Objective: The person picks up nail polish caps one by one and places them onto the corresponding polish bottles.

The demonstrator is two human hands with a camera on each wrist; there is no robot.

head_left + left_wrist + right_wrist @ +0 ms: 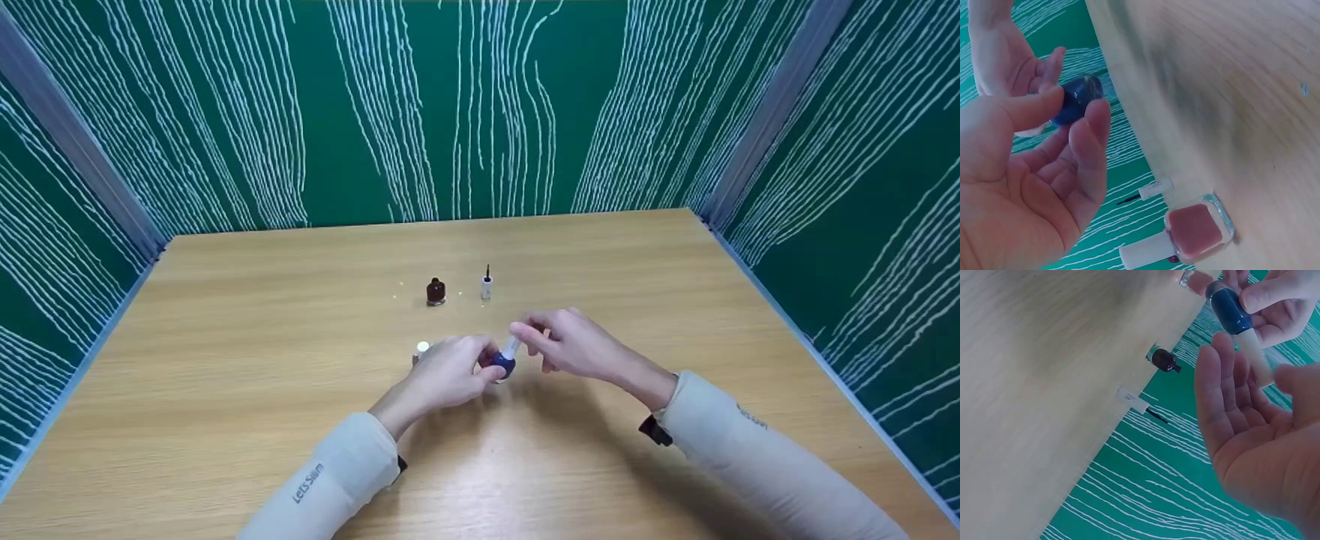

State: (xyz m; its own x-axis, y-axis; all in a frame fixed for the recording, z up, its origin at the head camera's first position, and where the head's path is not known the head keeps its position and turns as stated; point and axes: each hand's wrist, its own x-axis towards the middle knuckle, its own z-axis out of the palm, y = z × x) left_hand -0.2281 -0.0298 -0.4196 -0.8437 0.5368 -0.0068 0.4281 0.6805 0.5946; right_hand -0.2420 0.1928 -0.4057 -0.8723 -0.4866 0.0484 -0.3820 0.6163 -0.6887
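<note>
Bottle (1231, 312) in blue: gripped by left hand (452, 369), on near side of dark-red bottle (436, 292). White cap (1255, 358): apparently pinched by right hand (577, 345). Align both on 1 axis; twist gently.

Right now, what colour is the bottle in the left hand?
Dark blue; the bottle in the left hand shows best in the right wrist view.

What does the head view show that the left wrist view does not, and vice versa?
Head view only: the left sleeve and right sleeve.
Left wrist view only: the left palm and the pink colour inside the standing capped bottle.
Both: left hand, right hand, blue bottle, upturned brush cap and wooden table.
</note>
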